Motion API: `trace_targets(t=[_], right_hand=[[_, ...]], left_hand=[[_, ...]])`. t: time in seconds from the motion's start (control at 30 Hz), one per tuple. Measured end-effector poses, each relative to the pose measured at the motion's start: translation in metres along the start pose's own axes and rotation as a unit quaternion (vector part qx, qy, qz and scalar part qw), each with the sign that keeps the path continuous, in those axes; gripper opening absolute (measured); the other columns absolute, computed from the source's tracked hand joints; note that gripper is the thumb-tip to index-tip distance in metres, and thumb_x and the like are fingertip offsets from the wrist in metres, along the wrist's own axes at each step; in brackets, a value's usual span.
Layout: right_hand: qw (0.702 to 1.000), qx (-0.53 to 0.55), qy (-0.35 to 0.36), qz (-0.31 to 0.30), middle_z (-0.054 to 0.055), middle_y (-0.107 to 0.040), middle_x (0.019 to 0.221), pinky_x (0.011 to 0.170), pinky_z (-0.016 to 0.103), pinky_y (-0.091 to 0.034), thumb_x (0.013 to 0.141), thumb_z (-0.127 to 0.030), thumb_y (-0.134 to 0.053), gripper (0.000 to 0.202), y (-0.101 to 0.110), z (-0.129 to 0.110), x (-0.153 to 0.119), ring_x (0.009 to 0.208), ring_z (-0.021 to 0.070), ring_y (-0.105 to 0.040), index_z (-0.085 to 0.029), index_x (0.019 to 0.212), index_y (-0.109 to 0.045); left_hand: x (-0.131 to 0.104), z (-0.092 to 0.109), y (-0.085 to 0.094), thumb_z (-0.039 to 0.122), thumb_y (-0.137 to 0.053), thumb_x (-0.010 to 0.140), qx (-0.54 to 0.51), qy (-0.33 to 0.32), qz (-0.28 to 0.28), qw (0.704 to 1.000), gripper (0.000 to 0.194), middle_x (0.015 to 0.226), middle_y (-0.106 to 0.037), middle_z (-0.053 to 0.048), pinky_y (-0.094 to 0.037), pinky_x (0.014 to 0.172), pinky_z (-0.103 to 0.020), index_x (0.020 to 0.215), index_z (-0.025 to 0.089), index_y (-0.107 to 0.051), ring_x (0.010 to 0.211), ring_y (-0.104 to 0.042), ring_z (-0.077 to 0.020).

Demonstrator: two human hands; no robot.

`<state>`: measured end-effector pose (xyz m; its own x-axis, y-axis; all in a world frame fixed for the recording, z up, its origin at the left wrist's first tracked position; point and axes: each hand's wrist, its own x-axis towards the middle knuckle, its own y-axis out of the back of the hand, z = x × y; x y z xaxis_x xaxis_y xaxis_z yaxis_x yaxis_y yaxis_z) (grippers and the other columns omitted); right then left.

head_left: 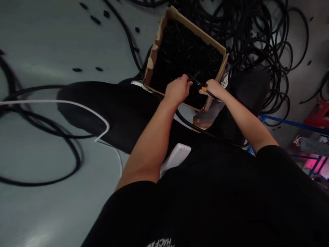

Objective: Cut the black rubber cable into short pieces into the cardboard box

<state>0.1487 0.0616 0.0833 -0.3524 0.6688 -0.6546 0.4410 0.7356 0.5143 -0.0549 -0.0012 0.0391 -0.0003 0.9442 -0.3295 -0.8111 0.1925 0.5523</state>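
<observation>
My left hand [178,88] is closed on a black hose [189,124], above the near edge of a cardboard box [154,56]. The hose runs down from under that hand and across my lap to the right. My right hand [215,88] is wrapped round black-and-orange cutters [205,89]. Their dark head reaches toward the left hand's fingertips, but whether the jaws touch the hose is too dark to tell. Below both hands, the box is filled with short black pieces [185,51].
Coiled black hose [267,44] is heaped behind and right of the box. More hose [74,147] loops on the left floor, with a white cable [84,107] over my leg. A white power bank-like block [177,156] lies on my lap. A blue frame [290,122] stands right.
</observation>
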Motion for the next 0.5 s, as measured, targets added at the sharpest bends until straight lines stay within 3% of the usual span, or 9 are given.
trace_targets(t=[0.2, 0.33, 0.5], right_hand=[[0.993, -0.098, -0.058, 0.005, 0.002, -0.058, 0.073, 0.076, 0.029, -0.050, 0.097, -0.026, -0.086, 0.039, 0.003, -0.013, -0.010, 0.086, 0.0215, -0.071, -0.024, 0.073, -0.055], [0.993, -0.104, -0.060, -0.018, 0.002, -0.058, 0.072, 0.075, 0.028, -0.048, 0.101, -0.026, -0.079, 0.035, 0.002, -0.015, -0.013, 0.082, 0.0200, -0.067, -0.023, 0.073, -0.057], [0.995, -0.073, -0.064, -0.012, 0.001, -0.054, 0.066, 0.066, 0.028, -0.045, 0.100, -0.026, -0.078, 0.035, 0.002, -0.013, -0.011, 0.071, 0.0177, -0.060, -0.023, 0.071, -0.058]], left_hand=[[-0.011, 0.033, 0.017, 0.035, -0.050, 0.119, 0.192, 0.048, -0.091, 0.976, 0.043, 0.144, -0.082, -0.028, -0.057, 0.124, -0.056, 0.151, 0.015, -0.071, 0.147, -0.075, -0.0473], [-0.020, 0.051, 0.024, 0.034, -0.045, 0.121, 0.251, 0.032, -0.130, 0.959, 0.048, 0.153, -0.079, -0.027, -0.059, 0.119, -0.054, 0.158, 0.015, -0.069, 0.146, -0.076, -0.0469], [-0.022, 0.044, 0.014, 0.033, -0.048, 0.120, 0.246, -0.001, -0.127, 0.961, 0.046, 0.152, -0.079, -0.027, -0.061, 0.119, -0.058, 0.155, 0.014, -0.071, 0.144, -0.077, -0.0491]])
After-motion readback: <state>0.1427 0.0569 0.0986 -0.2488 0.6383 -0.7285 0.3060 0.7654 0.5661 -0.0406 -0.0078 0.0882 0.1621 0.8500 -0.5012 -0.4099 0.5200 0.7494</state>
